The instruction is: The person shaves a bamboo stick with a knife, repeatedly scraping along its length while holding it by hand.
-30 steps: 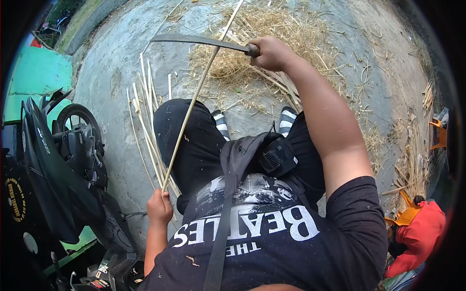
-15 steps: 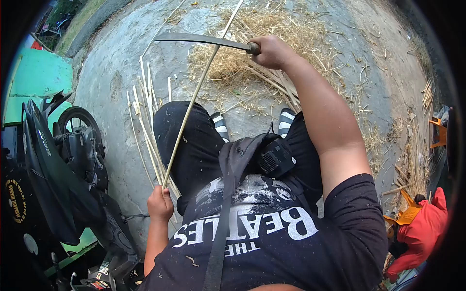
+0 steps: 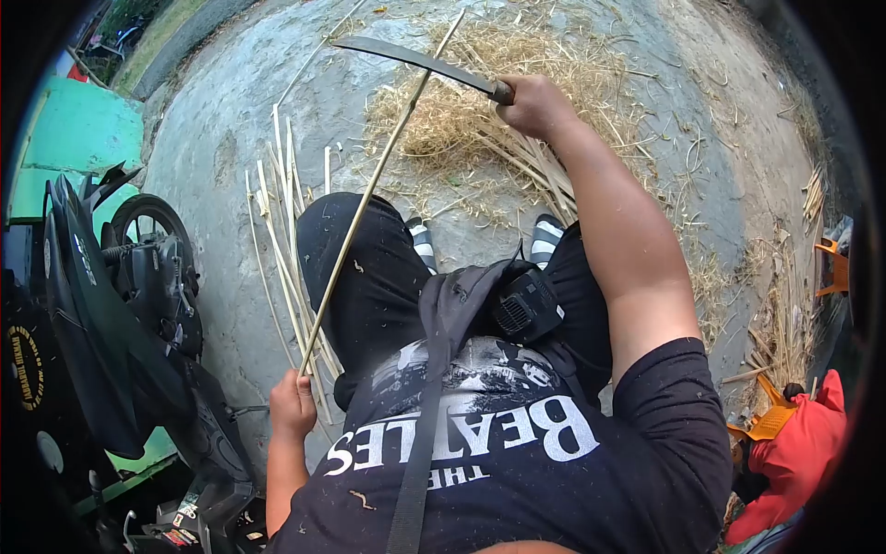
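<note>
My left hand (image 3: 293, 403) is closed around the near end of a long, thin bamboo strip (image 3: 367, 196), which slants up and away over my left thigh. In my right hand (image 3: 540, 106) is the short handle of a knife with a long, slightly curved blade (image 3: 392, 49). The blade points left and crosses the strip near its far end; I cannot tell on which side they touch. Beside my left knee lie several pale strips (image 3: 293, 268) on the concrete.
A heap of curled shavings (image 3: 517, 69) covers the floor ahead, with more strips (image 3: 544, 171) at its near edge. A dark motorcycle (image 3: 120, 323) stands at left. Red cloth (image 3: 796, 462) and an orange object (image 3: 768, 417) are at right, near further strips (image 3: 784, 319).
My left hand has pulled slightly back and left with the strip, bringing its far tip into view. My right hand and the knife have shifted right, so the blade crosses nearer that tip.
</note>
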`<state>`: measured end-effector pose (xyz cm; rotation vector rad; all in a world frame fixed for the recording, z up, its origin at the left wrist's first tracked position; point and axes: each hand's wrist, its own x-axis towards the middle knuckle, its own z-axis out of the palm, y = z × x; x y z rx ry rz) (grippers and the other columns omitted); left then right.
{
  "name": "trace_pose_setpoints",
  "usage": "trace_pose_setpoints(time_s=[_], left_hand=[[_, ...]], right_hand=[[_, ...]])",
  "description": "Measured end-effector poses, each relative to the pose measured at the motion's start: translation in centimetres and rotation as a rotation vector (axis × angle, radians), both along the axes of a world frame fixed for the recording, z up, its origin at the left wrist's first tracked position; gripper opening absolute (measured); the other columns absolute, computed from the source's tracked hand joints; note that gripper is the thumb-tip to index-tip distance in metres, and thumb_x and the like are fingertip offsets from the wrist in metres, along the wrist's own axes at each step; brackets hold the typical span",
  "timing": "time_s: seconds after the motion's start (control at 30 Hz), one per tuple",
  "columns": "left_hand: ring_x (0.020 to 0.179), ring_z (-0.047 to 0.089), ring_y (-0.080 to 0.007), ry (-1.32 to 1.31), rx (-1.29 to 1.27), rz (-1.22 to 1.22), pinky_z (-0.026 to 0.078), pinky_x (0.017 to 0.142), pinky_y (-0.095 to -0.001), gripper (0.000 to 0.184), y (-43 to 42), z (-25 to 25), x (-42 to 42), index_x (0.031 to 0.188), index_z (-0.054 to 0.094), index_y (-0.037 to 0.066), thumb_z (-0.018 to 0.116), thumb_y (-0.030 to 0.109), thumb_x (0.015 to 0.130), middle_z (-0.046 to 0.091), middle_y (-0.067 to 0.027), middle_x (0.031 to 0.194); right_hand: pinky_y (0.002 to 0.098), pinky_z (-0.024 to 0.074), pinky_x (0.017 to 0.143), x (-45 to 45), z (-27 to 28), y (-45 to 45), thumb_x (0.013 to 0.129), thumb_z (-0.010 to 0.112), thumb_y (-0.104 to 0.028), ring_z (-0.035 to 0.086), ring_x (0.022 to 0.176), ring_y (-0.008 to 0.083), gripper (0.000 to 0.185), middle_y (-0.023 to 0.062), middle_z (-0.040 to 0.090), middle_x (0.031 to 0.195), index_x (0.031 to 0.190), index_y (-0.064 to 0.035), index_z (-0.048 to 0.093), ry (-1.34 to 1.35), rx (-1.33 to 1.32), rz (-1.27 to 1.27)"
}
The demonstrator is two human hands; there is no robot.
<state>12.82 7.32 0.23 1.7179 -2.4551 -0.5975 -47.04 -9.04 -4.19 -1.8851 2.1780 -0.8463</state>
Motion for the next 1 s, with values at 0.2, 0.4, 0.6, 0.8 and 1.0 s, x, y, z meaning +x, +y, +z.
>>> trace_pose_setpoints(time_s=[0.2,0.4,0.6,0.8,1.0], left_hand=[[0.070,0.059,-0.0517,0.005,0.004,0.028,0.044,0.061,-0.0556,0.045,0.0,-0.1,0.3,0.084,0.053,0.002,0.048,0.040,0.109,0.058,-0.0244,0.070],[0.070,0.059,-0.0512,-0.043,-0.083,0.001,0.044,0.059,-0.0557,0.043,0.1,-1.7,2.2,0.086,0.055,0.004,0.049,0.041,0.108,0.058,-0.0234,0.069],[0.067,0.060,-0.0489,-0.023,-0.091,-0.004,0.044,0.058,-0.0533,0.046,-0.1,-1.5,2.2,0.087,0.055,0.004,0.048,0.044,0.108,0.057,-0.0216,0.068],[0.065,0.060,-0.0461,-0.031,-0.148,-0.024,0.045,0.058,-0.0507,0.050,-0.1,-2.1,3.0,0.088,0.056,0.004,0.047,0.048,0.108,0.057,-0.0198,0.067],[0.066,0.062,-0.0468,-0.053,-0.145,-0.027,0.047,0.058,-0.0535,0.053,-0.8,-1.9,3.6,0.085,0.057,0.006,0.045,0.052,0.108,0.060,-0.0198,0.069]], right_hand=[[0.0467,0.0583,0.077,4.6,3.2,0.9,0.087,0.070,-0.022,0.073,0.087,0.0306,0.009,0.0089,0.074,0.088,0.094,-0.0173,0.070,0.265,0.129,0.318],[0.0451,0.0593,0.084,0.4,1.9,0.1,0.090,0.066,-0.023,0.073,0.091,0.0320,0.011,0.0123,0.075,0.093,0.096,-0.0147,0.071,-0.055,0.219,0.058],[0.0469,0.0590,0.083,0.4,2.0,0.3,0.092,0.065,-0.026,0.073,0.090,0.0333,0.014,0.0133,0.075,0.093,0.097,-0.0143,0.071,-0.010,0.128,0.057],[0.0468,0.0580,0.079,1.3,4.8,1.0,0.094,0.063,-0.025,0.073,0.088,0.0317,0.012,0.0132,0.074,0.091,0.094,-0.0146,0.070,0.213,0.166,0.236],[0.0440,0.0584,0.083,-3.3,2.1,1.1,0.095,0.062,-0.026,0.074,0.089,0.0291,0.018,0.0121,0.076,0.093,0.104,-0.0154,0.073,-0.188,0.136,-0.187]])
